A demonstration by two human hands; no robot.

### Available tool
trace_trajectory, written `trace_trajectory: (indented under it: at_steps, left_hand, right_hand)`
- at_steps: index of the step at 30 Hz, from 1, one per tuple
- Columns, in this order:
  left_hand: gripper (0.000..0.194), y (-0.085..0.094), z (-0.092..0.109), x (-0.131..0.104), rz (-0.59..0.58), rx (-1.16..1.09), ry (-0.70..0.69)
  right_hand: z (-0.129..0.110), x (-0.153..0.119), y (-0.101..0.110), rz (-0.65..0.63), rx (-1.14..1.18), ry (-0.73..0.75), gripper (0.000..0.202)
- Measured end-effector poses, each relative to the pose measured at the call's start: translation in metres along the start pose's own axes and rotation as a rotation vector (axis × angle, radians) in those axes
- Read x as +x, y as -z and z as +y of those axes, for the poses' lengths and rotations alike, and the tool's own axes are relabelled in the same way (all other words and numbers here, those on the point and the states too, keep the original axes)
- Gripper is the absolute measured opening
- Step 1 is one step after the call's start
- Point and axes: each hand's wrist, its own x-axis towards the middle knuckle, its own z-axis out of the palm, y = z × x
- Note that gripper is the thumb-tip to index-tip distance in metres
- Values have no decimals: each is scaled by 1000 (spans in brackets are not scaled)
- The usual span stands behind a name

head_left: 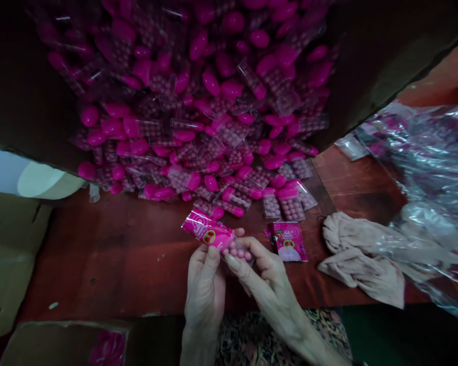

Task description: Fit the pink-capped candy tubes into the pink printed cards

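Observation:
Near the table's front edge, my left hand (206, 284) pinches a pink printed sleeve (207, 230) between thumb and fingers. My right hand (265, 274) grips a small clear container of pink balls (238, 251), whose upper left part is inside the sleeve. The two hands are close together, with the sleeve tilted up to the left. Just right of them lies a flat stack of pink printed sleeves (290, 242). Beyond the hands, several clear containers with pink caps (290, 203) lie at the front of a big heap of the same kind.
A large cardboard box (370, 66) surrounds the heap at the back. Right are a crumpled beige cloth (366, 254) and clear plastic bags (435, 168). A white round container (48, 180) stands left. At lower left, an open box (53, 343) holds pink items.

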Motion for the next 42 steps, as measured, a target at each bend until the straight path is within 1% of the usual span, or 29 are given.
trace_trajectory:
  at_steps: [3, 5, 8, 11, 14, 18, 20, 22, 24, 27, 29, 30, 32, 36, 38, 40, 41, 42]
  left_hand:
    - [22, -1, 0, -1, -3, 45, -56]
    - [20, -2, 0, -2, -2, 54, -65]
    - [19, -3, -1, -5, -18, 61, -59]
    - [20, -4, -2, -9, -77, 64, -14]
    - [23, -4, -1, -15, -89, 17, 12]
    - [24, -1, 0, -17, -7, -17, 29]
    - [23, 1, 2, -15, 15, 3, 40]
    - [22, 4, 2, -13, 22, 19, 23]
    - [20, 5, 2, -12, 25, 31, -2]
    - [17, 6, 0, -12, 19, 38, -17]
    - [16, 5, -1, -14, 9, 53, -9]
    - [17, 4, 0, -15, 7, 63, 0]
    - [19, 2, 1, -17, 2, 88, 30]
    - [24, 2, 3, -19, -6, 107, 58]
    - [34, 4, 3, -19, -5, 88, 43]
    - [46, 5, 4, -19, -7, 54, 6]
    - [48, 5, 5, -19, -7, 43, -14]
    - [47, 4, 6, -19, -4, 42, -22]
  right_hand:
    - [2, -2, -2, 56, -150, 82, 16]
    - [2, -3, -4, 92, -207, 132, 16]
    - [2, -8, -5, 157, -221, 150, 15]
    - [-1, -13, -4, 179, -169, 124, 14]
    - [-4, -14, 0, 97, -115, 93, 14]
    - [-5, -12, 4, -83, -133, 16, 22]
    - [-3, -13, 3, -115, -205, -29, 27]
    - [1, -16, 1, -82, -287, -75, 30]
    - [4, -18, -3, -49, -328, -92, 31]
    - [8, -22, -5, -13, -344, -42, 34]
    - [8, -25, -4, 50, -350, -19, 37]
    - [8, -27, -3, 78, -343, -20, 38]
    - [6, -29, -2, 95, -291, -52, 38]
    - [-2, -28, -2, 43, -89, -164, 35]
    - [-6, -23, -3, -50, 14, -181, 33]
    - [-9, -18, -3, -182, 111, -162, 32]
    - [-10, -17, -3, -235, 141, -150, 32]
    - [-10, -15, -3, -261, 149, -136, 32]
